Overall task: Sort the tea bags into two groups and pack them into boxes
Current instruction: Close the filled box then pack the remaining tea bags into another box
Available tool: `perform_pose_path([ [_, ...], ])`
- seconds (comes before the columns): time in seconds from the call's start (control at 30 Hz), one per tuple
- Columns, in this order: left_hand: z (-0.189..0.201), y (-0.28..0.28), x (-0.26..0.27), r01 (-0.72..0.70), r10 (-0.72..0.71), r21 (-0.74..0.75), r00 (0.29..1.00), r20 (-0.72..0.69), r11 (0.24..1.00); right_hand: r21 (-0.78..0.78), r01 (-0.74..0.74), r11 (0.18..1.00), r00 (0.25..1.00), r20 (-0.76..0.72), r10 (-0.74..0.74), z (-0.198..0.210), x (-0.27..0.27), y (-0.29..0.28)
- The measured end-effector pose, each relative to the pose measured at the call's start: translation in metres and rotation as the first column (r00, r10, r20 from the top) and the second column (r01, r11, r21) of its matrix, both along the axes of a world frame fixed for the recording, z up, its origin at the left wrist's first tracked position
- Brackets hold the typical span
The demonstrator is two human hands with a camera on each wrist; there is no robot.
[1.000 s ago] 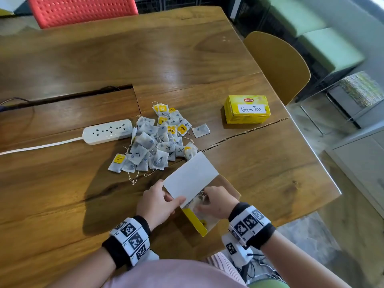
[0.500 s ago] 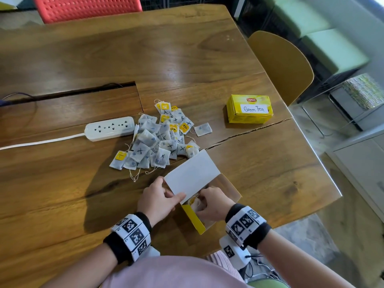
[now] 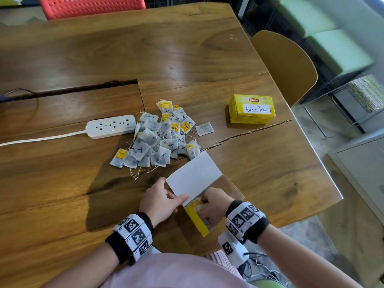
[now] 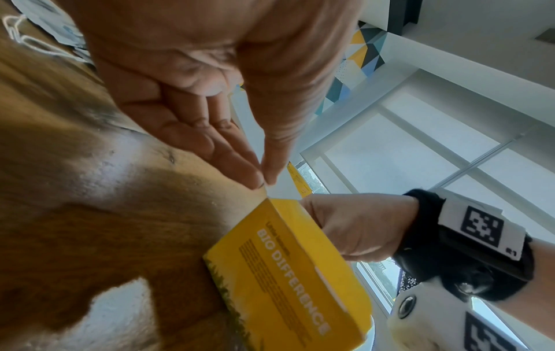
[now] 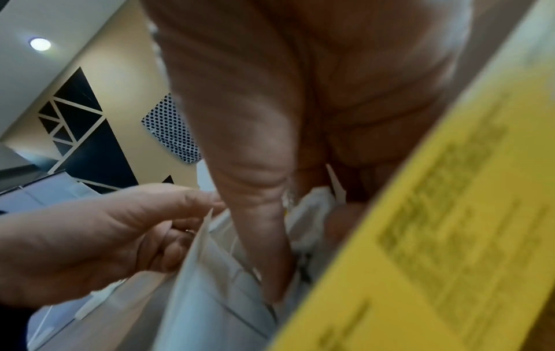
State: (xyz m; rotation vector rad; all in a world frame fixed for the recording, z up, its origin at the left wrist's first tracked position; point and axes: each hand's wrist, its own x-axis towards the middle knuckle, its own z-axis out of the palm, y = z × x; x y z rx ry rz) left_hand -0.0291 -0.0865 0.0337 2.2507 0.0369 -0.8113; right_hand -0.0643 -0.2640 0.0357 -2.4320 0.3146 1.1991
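A white power strip (image 3: 111,126) lies at the left of the table (image 3: 62,194), just beside the heap of tea bags (image 3: 161,138). Below the heap, the left hand (image 3: 160,201) pinches the white lid (image 3: 194,178) of the open yellow box (image 3: 196,222) near the table's front edge. The right hand (image 3: 214,204) reaches into it, fingers curled on tea bags inside. Farther right stands a closed box (image 3: 251,109) labelled "Green Tea", bare wood around it.
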Motion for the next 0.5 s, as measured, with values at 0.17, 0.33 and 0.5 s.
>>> perform_pose_path([
  [0.17,0.004,-0.002,0.001,-0.006,0.006,0.005,1.0,-0.009,1.0,0.012,0.134,0.991,0.983,0.125,-0.135,0.001,0.001,-0.006],
  [0.33,0.004,-0.001,0.002,-0.012,0.012,0.009,1.0,-0.015,1.0,-0.086,0.181,0.98,0.964,0.212,-0.16,0.006,-0.008,-0.011],
  [0.5,0.004,-0.003,0.002,-0.007,0.007,-0.003,1.0,-0.001,1.0,-0.113,0.116,0.987,0.988,0.115,-0.102,0.002,-0.009,0.002],
])
